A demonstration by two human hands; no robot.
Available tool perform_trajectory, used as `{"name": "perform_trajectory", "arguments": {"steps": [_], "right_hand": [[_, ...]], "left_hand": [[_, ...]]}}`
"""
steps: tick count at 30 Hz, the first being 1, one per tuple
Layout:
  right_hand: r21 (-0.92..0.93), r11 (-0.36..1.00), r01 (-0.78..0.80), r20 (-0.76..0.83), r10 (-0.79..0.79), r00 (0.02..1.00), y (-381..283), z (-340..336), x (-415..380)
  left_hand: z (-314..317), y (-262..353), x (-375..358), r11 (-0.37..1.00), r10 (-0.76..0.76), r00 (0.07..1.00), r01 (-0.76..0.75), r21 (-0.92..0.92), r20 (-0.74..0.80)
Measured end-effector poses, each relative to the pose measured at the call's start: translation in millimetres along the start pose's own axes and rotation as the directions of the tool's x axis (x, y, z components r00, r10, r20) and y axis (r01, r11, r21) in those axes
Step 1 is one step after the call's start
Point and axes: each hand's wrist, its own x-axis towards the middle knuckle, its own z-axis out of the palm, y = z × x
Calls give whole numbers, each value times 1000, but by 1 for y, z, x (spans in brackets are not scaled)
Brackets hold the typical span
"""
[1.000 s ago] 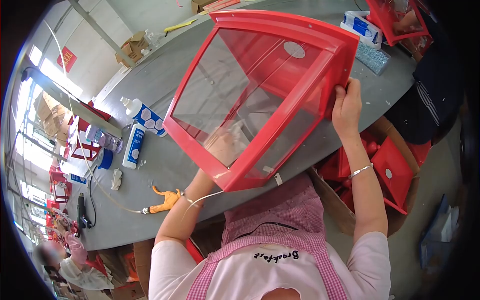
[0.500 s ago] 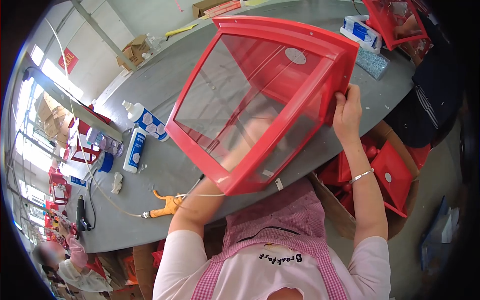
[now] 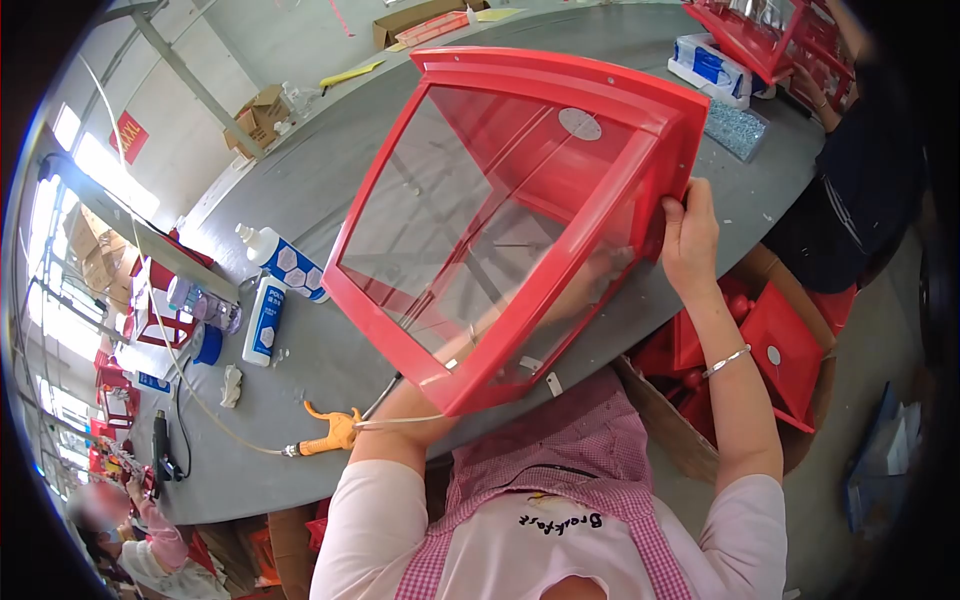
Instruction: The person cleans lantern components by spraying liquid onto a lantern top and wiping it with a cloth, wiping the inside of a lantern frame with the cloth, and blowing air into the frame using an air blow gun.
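A large red plastic frame with clear panels (image 3: 345,285), like a lantern housing, is tilted above the grey table. My right hand (image 3: 690,240) grips its right edge, with the thumb on the near side and the other fingers partly hidden. My left hand (image 3: 600,265) reaches in behind the clear panels. Only a blurred shape of it shows through them, so its fingers cannot be made out. An orange air blow gun (image 3: 332,432) with a thin pale hose lies on the table beside my left forearm.
Two white-and-blue bottles, one leaning (image 3: 285,262) and one nearer (image 3: 264,320), are left of the frame. A cardboard box of red parts (image 3: 780,350) stands below the table at right. Beyond it, a co-worker's arm (image 3: 825,110) handles another red frame (image 3: 745,40). A heat gun (image 3: 161,445) is far left.
My left hand has moved rightward behind the clear panels, toward the frame's right side. The frame has shifted slightly down and left in view, with my right hand still on its edge.
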Motion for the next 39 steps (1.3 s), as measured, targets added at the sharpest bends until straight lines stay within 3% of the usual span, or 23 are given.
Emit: {"name": "perform_trajectory", "arguments": {"steps": [2,3,4,6,7,10,11,15,16,18,20,21,26,27,29,31,33,38,39], "right_hand": [[-4,1000,-2,26,2,1000,-1,-4,1],[-14,1000,0,27,1,1000,-2,-6,1],[-4,1000,0,25,0,1000,-3,-6,0],[22,1000,3,20,-4,1000,-5,-6,2],[19,1000,4,22,-4,1000,-4,-7,3],[16,1000,14,14,-14,1000,-2,-5,1],[27,1000,10,23,-11,1000,-2,-4,0],[18,1000,14,37,-14,999,-4,-4,2],[13,1000,25,33,-25,999,-4,-3,2],[-10,999,44,18,-43,999,0,-5,2],[-1,1000,25,12,-25,1000,-1,-6,1],[12,1000,16,11,-16,1000,-3,-6,1],[49,999,-9,27,8,1000,-1,-4,1],[44,999,-14,29,13,999,-2,-4,0],[42,999,6,27,-7,1000,-3,-5,2],[30,999,20,20,-21,1000,-4,-6,3],[28,999,24,28,-25,999,-5,-7,3],[0,1000,11,46,-11,999,-5,-8,3],[9,1000,17,49,-17,999,-6,-8,4]], "left_hand": [[2,-23,6,981,63,998,-63,-182,-3],[-2,-50,10,984,61,990,-82,161,129],[-11,-74,12,866,12,969,-133,481,248],[-41,-71,16,790,-107,975,-37,612,197],[-43,-71,15,792,-106,975,-37,610,196],[-47,-72,6,727,-245,969,202,656,-27],[-48,-72,-1,722,-258,966,212,659,-28],[-54,-75,-29,757,-332,943,256,601,16],[-56,-74,-42,815,-362,931,296,499,40],[-58,-68,-66,891,-403,909,364,273,104],[-64,-38,-85,903,-278,933,334,-269,226],[-63,-22,-89,904,-274,933,333,-267,234],[-70,50,-90,998,69,940,-64,-27,334],[-61,46,-84,997,71,939,-64,-33,336],[-32,25,-53,999,-24,981,15,47,193],[-12,-2,-16,944,-68,989,106,-313,128],[2,-1,25,910,-169,984,176,-374,51],[-8,20,10,934,-104,995,100,-342,5],[-16,27,-10,988,5,997,7,-154,82]]}}
